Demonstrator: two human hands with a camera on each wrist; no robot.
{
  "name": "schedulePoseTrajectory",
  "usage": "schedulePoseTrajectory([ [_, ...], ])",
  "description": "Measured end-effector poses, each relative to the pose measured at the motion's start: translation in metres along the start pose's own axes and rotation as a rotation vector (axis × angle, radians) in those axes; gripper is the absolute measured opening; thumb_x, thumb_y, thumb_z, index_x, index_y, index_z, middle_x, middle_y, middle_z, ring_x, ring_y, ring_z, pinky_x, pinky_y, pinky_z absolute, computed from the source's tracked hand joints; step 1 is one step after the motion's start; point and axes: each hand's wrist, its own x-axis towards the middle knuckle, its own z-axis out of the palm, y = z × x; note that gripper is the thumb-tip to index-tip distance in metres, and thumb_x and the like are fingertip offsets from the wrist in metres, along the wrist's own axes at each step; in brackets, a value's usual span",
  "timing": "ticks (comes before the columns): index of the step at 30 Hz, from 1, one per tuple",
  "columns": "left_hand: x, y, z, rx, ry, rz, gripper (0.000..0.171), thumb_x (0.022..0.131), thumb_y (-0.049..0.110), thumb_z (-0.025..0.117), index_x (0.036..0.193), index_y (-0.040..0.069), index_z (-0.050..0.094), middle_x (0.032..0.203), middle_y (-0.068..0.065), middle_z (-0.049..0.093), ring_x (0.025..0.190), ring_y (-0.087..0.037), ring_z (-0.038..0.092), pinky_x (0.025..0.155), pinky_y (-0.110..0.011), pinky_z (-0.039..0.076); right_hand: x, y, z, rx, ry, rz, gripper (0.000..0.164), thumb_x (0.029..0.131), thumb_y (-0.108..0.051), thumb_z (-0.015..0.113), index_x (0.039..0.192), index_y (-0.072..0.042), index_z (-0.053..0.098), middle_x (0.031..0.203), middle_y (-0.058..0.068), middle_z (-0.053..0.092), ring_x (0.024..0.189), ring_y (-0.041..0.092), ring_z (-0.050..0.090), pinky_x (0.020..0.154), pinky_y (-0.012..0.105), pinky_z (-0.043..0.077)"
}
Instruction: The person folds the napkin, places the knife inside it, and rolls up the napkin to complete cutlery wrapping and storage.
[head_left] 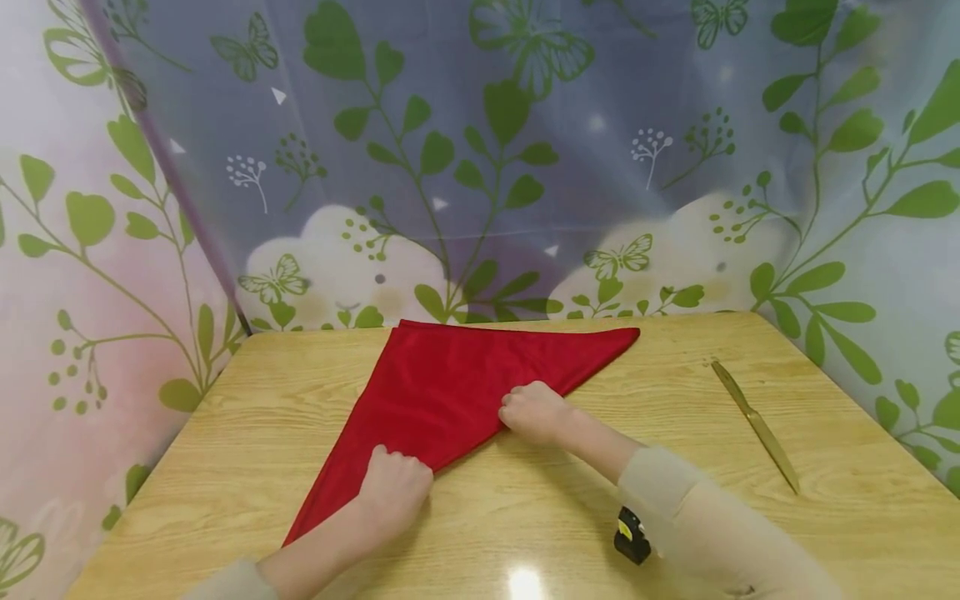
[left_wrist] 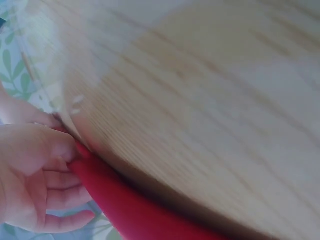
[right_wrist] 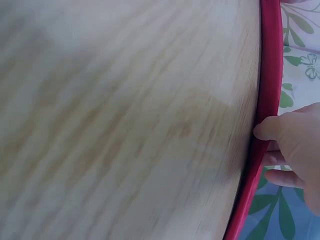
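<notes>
A shiny red cloth napkin (head_left: 450,379), folded into a triangle, lies on the wooden table with its long edge facing me. My left hand (head_left: 397,486) pinches that edge near the lower left corner. Farther along the same edge, my right hand (head_left: 534,412) pinches the cloth with its fingers curled. The left wrist view shows the left thumb and fingers (left_wrist: 67,192) at the edge of the red cloth (left_wrist: 130,210). In the right wrist view, the right thumb (right_wrist: 267,129) presses on the narrow red edge (right_wrist: 270,65). The cloth under both hands is hidden.
A gold table knife (head_left: 757,429) lies on the right side of the wooden table (head_left: 270,400). Below the right sleeve shows a small black and yellow object (head_left: 632,536). Behind the table hangs a curtain (head_left: 450,167) printed with leaves and butterflies.
</notes>
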Motion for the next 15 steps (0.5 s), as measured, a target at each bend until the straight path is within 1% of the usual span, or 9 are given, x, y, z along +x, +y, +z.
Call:
schedulePoseTrajectory([
  [4, -0.002, -0.002, -0.001, -0.009, -0.006, 0.025, 0.025, 0.066, 0.003, 0.066, 0.051, 0.014, 0.049, 0.048, 0.001, 0.046, 0.046, -0.018, 0.048, 0.053, -0.033, 0.035, -0.011, -0.004, -0.002, 0.021, -0.030, -0.013, 0.011, 0.082, -0.010, 0.061, 0.072, -0.016, 0.063, 0.072, -0.004, 0.057, 0.067, 0.016, 0.056, 0.049, 0.027, 0.042],
  [8, -0.004, -0.004, -0.002, -0.054, -0.009, 0.022, 0.022, 0.066, 0.005, 0.066, 0.054, 0.013, 0.050, 0.051, -0.001, 0.047, 0.049, -0.021, 0.050, 0.051, -0.036, 0.038, -0.022, -0.005, -0.004, 0.080, -0.009, -0.027, 0.009, 0.080, -0.010, 0.062, 0.072, -0.016, 0.061, 0.072, -0.004, 0.055, 0.068, 0.015, 0.057, 0.049, 0.027, 0.042],
  [12, -0.007, -0.004, -0.002, -0.157, -0.028, -0.027, 0.019, 0.067, 0.007, 0.064, 0.056, 0.010, 0.049, 0.054, -0.003, 0.046, 0.049, -0.024, 0.050, 0.046, -0.039, 0.040, -0.035, -0.001, -0.004, 0.178, 0.013, -0.014, 0.010, 0.075, -0.007, 0.063, 0.073, -0.015, 0.058, 0.070, -0.004, 0.051, 0.068, 0.015, 0.055, 0.049, 0.026, 0.041],
  [15, -0.011, -0.006, -0.001, -0.229, -0.066, -0.083, 0.017, 0.068, 0.006, 0.062, 0.059, 0.009, 0.048, 0.059, -0.005, 0.046, 0.050, -0.027, 0.052, 0.043, -0.041, 0.041, -0.046, 0.010, 0.001, 0.202, 0.031, 0.035, 0.011, 0.073, -0.006, 0.063, 0.078, -0.014, 0.059, 0.073, -0.002, 0.051, 0.072, 0.017, 0.055, 0.052, 0.027, 0.041],
])
